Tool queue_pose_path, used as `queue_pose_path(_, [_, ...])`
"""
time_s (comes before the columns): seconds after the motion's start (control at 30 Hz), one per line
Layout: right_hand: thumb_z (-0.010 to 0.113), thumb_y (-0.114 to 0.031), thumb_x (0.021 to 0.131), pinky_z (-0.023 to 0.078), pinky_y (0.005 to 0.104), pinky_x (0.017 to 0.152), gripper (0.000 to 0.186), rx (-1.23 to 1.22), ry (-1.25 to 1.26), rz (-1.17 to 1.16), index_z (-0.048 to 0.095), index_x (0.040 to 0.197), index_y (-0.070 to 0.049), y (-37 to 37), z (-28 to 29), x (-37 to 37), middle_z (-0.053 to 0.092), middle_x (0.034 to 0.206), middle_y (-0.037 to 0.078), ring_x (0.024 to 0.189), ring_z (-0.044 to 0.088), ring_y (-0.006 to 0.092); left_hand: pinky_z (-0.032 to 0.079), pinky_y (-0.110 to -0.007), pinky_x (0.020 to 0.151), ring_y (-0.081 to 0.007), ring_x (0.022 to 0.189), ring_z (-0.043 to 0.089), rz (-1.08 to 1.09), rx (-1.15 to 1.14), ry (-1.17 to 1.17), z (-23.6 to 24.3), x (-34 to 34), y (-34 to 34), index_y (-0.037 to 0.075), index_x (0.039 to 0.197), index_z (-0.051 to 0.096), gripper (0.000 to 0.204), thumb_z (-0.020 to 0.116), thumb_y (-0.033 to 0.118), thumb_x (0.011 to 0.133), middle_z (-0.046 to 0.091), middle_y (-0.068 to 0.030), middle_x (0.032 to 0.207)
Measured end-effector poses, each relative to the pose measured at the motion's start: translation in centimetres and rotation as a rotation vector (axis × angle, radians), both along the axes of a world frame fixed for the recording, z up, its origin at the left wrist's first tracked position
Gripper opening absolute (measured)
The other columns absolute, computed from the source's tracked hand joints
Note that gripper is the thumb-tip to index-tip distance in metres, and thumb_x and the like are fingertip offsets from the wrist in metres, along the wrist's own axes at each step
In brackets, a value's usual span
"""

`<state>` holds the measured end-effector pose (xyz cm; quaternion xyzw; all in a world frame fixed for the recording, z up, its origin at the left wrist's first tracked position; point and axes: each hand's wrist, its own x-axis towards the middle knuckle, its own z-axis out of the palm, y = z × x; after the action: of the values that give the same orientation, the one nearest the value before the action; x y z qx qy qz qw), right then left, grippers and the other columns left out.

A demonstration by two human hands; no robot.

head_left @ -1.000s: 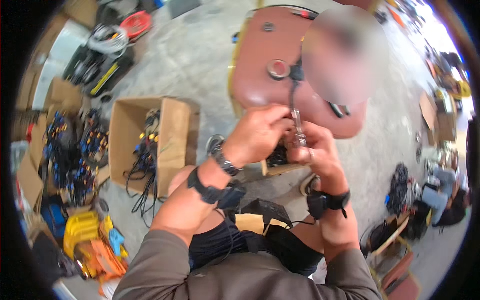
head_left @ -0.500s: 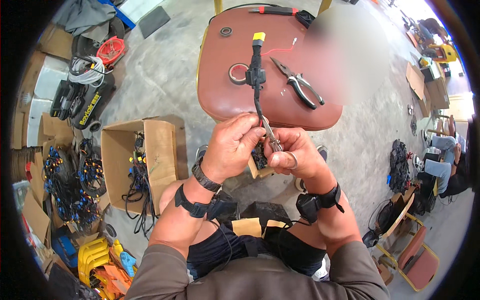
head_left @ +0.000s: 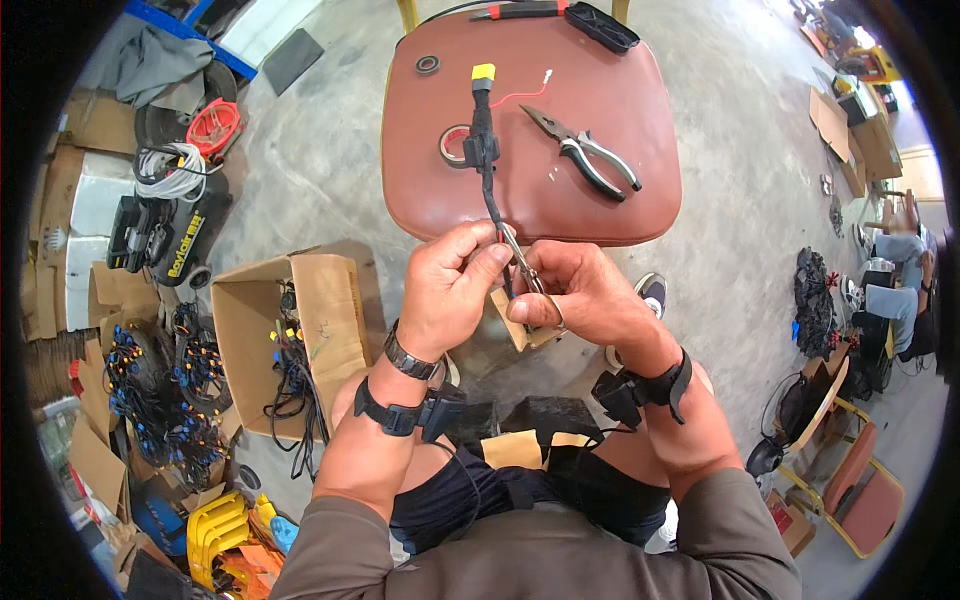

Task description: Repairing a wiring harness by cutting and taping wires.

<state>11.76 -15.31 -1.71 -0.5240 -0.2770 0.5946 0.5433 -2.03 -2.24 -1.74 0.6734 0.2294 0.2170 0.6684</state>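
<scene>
My left hand [head_left: 447, 285] pinches the lower end of a black tape-wrapped cable [head_left: 481, 122] between thumb and fingers. This cable runs away over a red-brown padded chair seat [head_left: 425, 200] to a yellow connector [head_left: 484, 73]; a thin red wire [head_left: 515, 96] branches off near it. Fingers of my right hand [head_left: 575, 290] are closed round small metal scissors [head_left: 516, 250], whose blades point toward my left fingertips and lie against the cable. My fingers partly hide where blades and cable meet. Pliers [head_left: 590, 165] with black and grey handles lie on the seat, right of the cable.
A tape roll [head_left: 446, 148], a bearing-like ring [head_left: 420, 66], a red-and-black tool [head_left: 520, 10] and a black case [head_left: 603, 28] rest on the seat. Left stands a cardboard box [head_left: 335, 310] with cables [head_left: 290, 370]. Below my hands sits a small box [head_left: 508, 322].
My view has shifted slightly, so the seat appears further left. My right hand has turned, its thumb now lower and further left on the scissors. My left hand keeps its pinch on the cable.
</scene>
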Motion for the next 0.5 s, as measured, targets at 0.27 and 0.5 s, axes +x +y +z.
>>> queue_pose_path(0.27, [0.082, -0.025, 0.079, 0.042, 0.0208, 0.062, 0.034, 0.089, 0.235, 0.006, 0.063, 0.094, -0.001, 0.1, 0.8, -0.3, 0.06, 0.079, -0.004, 0.072, 0.051, 0.0031, 0.053, -0.027, 0.073, -0.0128, 0.08, 0.064, 0.013, 0.163, 0.037, 0.2, 0.0, -0.3, -0.004, 0.105, 0.066, 0.016, 0.062, 0.001, 0.09, 0.07, -0.0072, 0.093])
queue_pose_path(0.5, [0.083, -0.021, 0.078, 0.043, 0.02, 0.062, 0.032, 0.174, 0.224, -0.018, 0.064, 0.097, -0.002, 0.0, 0.5, -0.2, 0.062, 0.081, -0.003, 0.073, 0.054, 0.0024, 0.052, -0.028, 0.072, -0.0138, 0.081, 0.065, 0.038, 0.354, -0.011, 0.7, 0.2, -0.6, -0.004, 0.102, 0.066, 0.015, 0.063, 0.001, 0.088, 0.069, -0.0078, 0.091])
